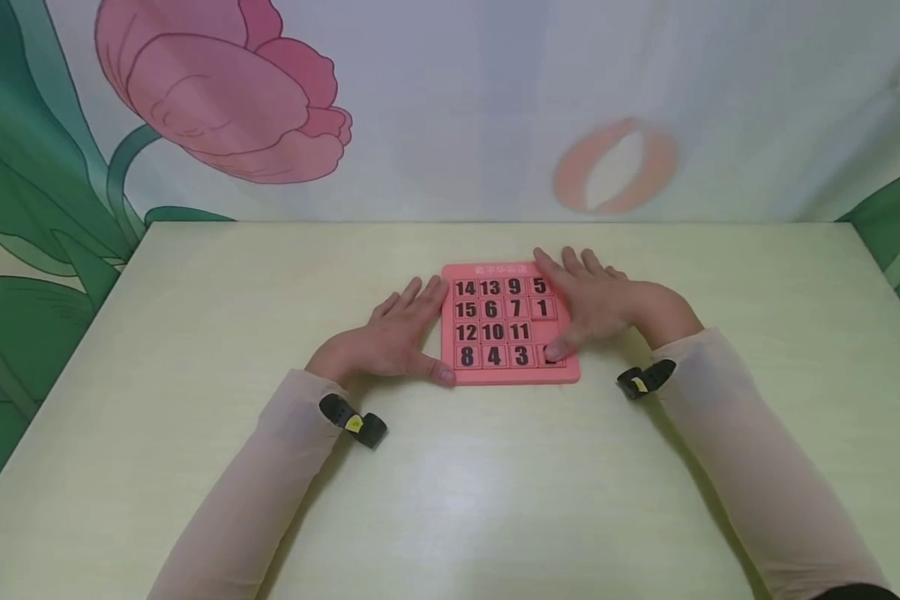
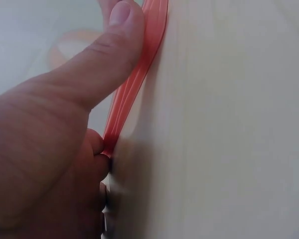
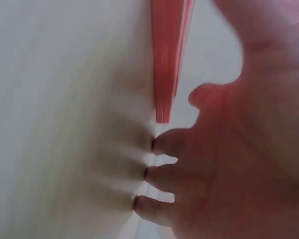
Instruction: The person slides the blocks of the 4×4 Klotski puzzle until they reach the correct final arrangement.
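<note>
A pink number sliding puzzle (image 1: 506, 375) lies flat on the table, its black-numbered tiles facing up. In the third row an empty slot shows to the right of the 11 tile (image 1: 521, 332). My left hand (image 1: 393, 337) rests at the puzzle's left side, fingers extended along the edge and thumb at the lower left corner. On the right side my right hand (image 1: 596, 302) is spread, index finger at the upper right corner. Its thumb lies over the bottom right tile (image 1: 562, 362), hiding most of the number. In the left wrist view the puzzle's side (image 2: 132, 87) passes behind my thumb.
The pale table (image 1: 450, 500) extends around the puzzle on every side. Behind its far edge hangs a backdrop printed with a pink flower (image 1: 217, 92) and green leaves. A dark camera strap (image 1: 352, 421) sits on my left wrist, another strap (image 1: 645, 380) on my right.
</note>
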